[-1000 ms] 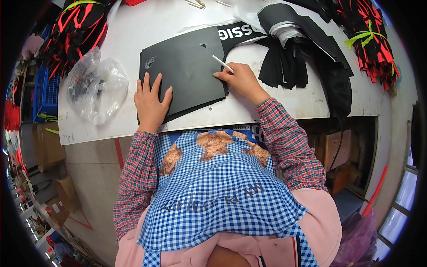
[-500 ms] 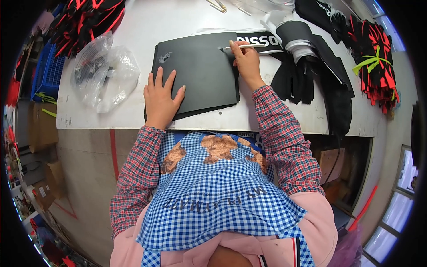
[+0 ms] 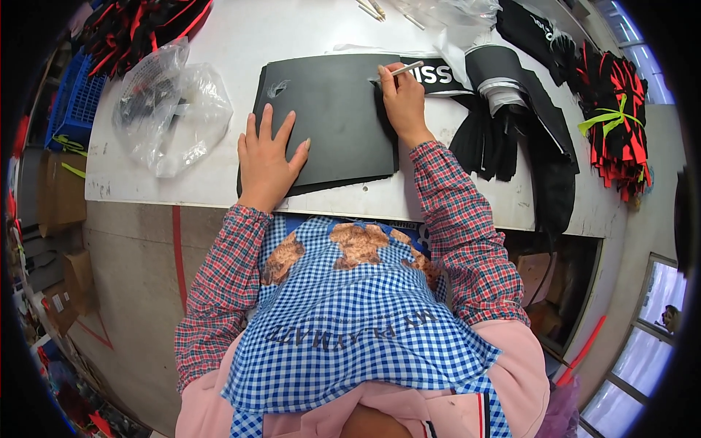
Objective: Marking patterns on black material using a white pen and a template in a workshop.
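A flat dark grey sheet [image 3: 339,128] lies on the white table, with small cut-outs near its upper left and upper right. Black material [image 3: 332,185] shows from under its lower edge. My left hand [image 3: 269,162] rests on the sheet's left side, fingers spread, pressing nothing else. At the upper right corner, my right hand [image 3: 404,104] pinches a thin white pen-like stick [image 3: 407,68], slanting up to the right. Its lower end is at the right cut-out, partly hidden by my fingers. Just beyond that hand lies a black strip with white lettering [image 3: 440,75].
A clear plastic bag [image 3: 175,120] sits to the left. Rolled black material [image 3: 500,77] and hanging black strips stand at right. Black-and-red bundles lie at the far left [image 3: 142,33] and far right [image 3: 617,128]. Several thin sticks [image 3: 372,9] lie at the back.
My right hand has turned the stick from nearly level to a steeper slant by the right cut-out. The left hand stays flat on the sheet. The whole view has shifted slightly.
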### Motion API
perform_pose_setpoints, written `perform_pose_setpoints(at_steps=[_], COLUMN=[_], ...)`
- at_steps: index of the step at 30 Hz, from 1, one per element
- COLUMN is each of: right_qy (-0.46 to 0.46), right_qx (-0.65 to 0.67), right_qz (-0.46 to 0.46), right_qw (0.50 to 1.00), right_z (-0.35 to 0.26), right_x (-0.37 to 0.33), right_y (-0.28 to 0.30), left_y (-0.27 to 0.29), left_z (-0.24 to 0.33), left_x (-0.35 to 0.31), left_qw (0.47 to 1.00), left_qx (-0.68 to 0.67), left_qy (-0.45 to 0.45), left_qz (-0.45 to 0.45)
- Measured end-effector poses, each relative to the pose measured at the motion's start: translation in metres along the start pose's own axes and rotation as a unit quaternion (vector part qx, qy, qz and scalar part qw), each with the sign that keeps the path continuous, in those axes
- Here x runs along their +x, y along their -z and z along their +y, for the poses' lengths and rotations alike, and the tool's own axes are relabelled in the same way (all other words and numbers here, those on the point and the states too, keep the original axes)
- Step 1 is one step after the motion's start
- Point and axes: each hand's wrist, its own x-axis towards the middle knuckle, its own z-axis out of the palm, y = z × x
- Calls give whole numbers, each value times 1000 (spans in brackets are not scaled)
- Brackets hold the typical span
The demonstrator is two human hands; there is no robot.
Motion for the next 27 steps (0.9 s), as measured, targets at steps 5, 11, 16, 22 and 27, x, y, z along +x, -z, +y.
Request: perform_pose_setpoints(at_steps=[5, 11, 16, 22, 27], right_qy=[33, 3, -31, -140, -74], right_qx=[-51, -11, 39, 242, 205], right_qz=[14, 38, 15, -71, -159], right_qw=[998, 999, 999, 958, 963], right_z=[6, 6, -5, -43, -77], right_x=[-1, -2, 2, 5, 0], right_y=[-2, -8, -2, -34, -86], left_y=[0, 1, 1, 0, 2], left_z=[2, 1, -1, -2, 1], left_x=[0, 0, 0, -1, -2], left_qw=[1000, 1000, 1000, 1000, 1000], left_qx=[3, -1, 2, -10, -7], left_qy=[6, 3, 4, 4, 1], left_qz=[-3, -3, 1, 12, 13])
